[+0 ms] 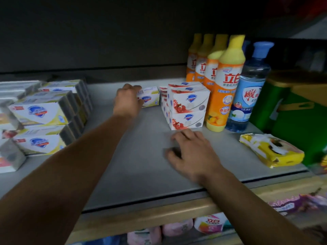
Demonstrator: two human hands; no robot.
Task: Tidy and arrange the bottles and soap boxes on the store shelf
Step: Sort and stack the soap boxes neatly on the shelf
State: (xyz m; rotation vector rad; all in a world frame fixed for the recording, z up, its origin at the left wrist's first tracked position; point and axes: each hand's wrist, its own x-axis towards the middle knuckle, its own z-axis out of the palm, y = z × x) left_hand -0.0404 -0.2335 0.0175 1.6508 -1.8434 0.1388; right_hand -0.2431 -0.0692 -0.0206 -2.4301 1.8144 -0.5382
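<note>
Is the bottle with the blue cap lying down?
No, the blue-capped bottle stands upright on the shelf, beside the orange bottles.

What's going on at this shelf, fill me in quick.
A person is tidying soap boxes. Their left hand grips a single yellow-and-white soap box near the back of the shelf. The right hand rests on the shelf, holding nothing, before the stacked red-and-white boxes. The orange bottles stand upright at right.

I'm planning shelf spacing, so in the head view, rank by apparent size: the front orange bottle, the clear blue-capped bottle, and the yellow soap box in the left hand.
1. Front orange bottle
2. Clear blue-capped bottle
3. Yellow soap box, farther back, so shrunk somewhat
</note>
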